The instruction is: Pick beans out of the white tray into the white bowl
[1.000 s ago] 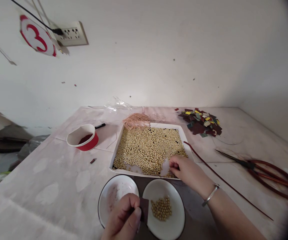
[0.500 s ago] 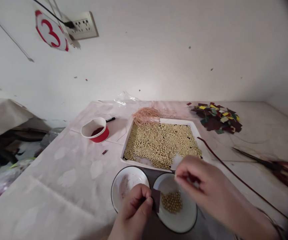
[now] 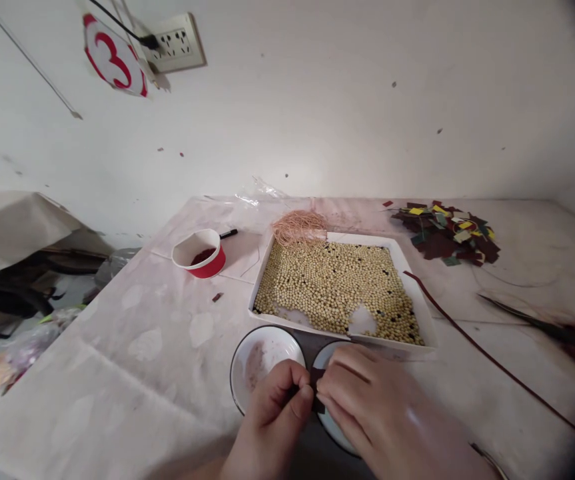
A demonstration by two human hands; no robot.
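My left hand [image 3: 272,417] is closed in a pinch on a small dark brown square piece [image 3: 316,390], held over the gap between two white bowls. My right hand [image 3: 374,417] meets it from the right, fingers pressed together at the same piece and covering most of the right bowl [image 3: 320,360]. The left bowl [image 3: 262,360] shows a reddish smear. Just beyond them sits a white tray [image 3: 420,300] filled with several pale round beads [image 3: 337,283] and a few dark ones.
A red paper cup [image 3: 200,253] with dark contents and a black marker [image 3: 228,234] stand to the left. A tuft of pinkish thread [image 3: 300,227] lies behind the tray. Coloured paper scraps [image 3: 447,230] are piled back right; long dark strips [image 3: 492,357] lie right.
My right hand left the tray of beads, passed over the right bowl and came to the dark piece held in my left hand. The view shifted left.
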